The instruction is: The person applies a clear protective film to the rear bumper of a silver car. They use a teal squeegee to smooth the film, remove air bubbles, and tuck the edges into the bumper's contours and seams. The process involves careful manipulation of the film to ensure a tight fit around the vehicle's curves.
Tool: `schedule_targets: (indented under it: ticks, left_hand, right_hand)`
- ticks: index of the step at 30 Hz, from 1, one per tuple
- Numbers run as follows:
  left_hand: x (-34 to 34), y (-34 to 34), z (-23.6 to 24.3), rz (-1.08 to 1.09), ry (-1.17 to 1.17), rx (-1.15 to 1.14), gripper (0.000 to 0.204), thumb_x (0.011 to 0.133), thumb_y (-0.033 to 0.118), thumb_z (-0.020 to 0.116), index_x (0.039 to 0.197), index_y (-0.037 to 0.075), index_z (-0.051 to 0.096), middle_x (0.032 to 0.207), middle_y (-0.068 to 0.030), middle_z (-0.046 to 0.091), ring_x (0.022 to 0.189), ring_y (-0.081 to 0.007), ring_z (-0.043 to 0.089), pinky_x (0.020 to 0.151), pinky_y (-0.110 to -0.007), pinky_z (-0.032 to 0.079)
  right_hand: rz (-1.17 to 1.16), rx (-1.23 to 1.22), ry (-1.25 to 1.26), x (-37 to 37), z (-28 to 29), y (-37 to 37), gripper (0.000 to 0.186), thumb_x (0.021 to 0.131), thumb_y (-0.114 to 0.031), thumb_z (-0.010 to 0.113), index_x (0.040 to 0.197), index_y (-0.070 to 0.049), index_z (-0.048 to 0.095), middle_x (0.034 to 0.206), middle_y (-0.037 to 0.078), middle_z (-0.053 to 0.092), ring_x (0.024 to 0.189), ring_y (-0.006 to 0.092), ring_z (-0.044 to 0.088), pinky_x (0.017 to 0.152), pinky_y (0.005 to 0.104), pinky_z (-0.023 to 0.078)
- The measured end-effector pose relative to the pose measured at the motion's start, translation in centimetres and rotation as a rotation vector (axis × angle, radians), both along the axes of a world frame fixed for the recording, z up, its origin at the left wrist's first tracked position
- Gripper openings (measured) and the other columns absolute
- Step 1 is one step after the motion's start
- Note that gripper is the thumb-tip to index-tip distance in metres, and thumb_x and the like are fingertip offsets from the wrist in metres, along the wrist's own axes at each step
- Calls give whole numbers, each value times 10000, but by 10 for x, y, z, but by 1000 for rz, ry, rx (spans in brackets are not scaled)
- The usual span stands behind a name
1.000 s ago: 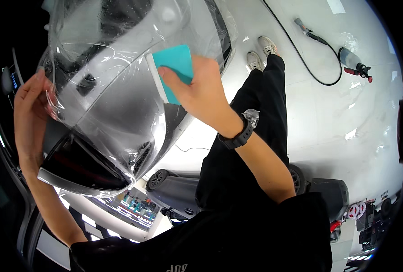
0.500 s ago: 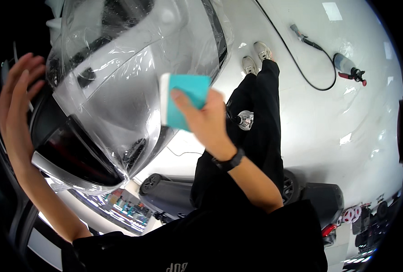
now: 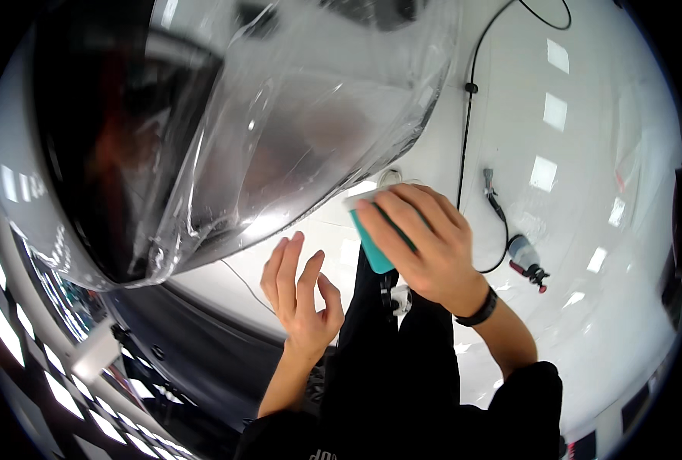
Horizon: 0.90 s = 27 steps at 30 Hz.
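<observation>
Squeegee (image 3: 371,244) in right hand (image 3: 431,247), near film edge (image 3: 402,148), floor (image 3: 329,236) beneath.

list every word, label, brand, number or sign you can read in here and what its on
Black shirt: pale lettering at the picture's bottom edge, cut off; not copied out.
Dark car: small round mark, too small to read.
Turquoise squeegee in the right hand: no lettering visible.
Spray bottle: nothing legible.

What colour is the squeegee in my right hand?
The squeegee in your right hand is teal with a whitish edge, best seen in the head view.
</observation>
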<state>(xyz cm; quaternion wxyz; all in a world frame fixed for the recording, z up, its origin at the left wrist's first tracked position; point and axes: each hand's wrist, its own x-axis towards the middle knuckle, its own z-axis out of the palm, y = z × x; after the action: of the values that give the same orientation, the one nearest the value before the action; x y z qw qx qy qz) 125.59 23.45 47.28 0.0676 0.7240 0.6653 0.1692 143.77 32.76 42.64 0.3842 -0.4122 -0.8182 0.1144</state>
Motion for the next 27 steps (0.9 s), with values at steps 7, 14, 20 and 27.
schedule_targets:
  ticks: [7, 14, 20, 27]
  left_hand:
    - [-15, -10, -48, 149, 229, 195, 392, 738, -18, 622, 1121, 26, 687, 1404, -194, 611, 1367, -383, 517, 1196, -502, 210]
    - [-39, 1, -57, 35, 100, 344, 242, 735, -18, 606, 962, -3, 691, 1351, -141, 659, 1317, -309, 581, 1215, -493, 209]
    - [-49, -3, -54, -21, -61, 348, 282, 729, -37, 599, 1004, -41, 663, 1408, -160, 605, 1358, -314, 547, 1138, -485, 345]
    - [-59, -4, -54, -82, -51, 324, 352, 717, -57, 619, 1064, -17, 657, 1466, -159, 552, 1396, -317, 496, 1090, -469, 335]
  right_hand:
    - [16, 80, -55, -29, -3, -25, 284, 734, -61, 736, 1006, 20, 725, 1024, 124, 673, 905, 297, 691, 734, 370, 574]
    - [-21, 235, -128, -85, 10, -23, 352, 689, -111, 690, 1016, 18, 701, 1001, 101, 659, 887, 277, 682, 720, 353, 560]
    - [-28, 232, -246, -98, 20, -31, 383, 724, -108, 662, 1088, 7, 693, 1071, 83, 658, 932, 264, 668, 701, 353, 536]
    - [19, 396, -337, -87, 16, -16, 352, 731, -103, 690, 1073, -18, 670, 1057, 47, 617, 944, 208, 642, 743, 321, 528]
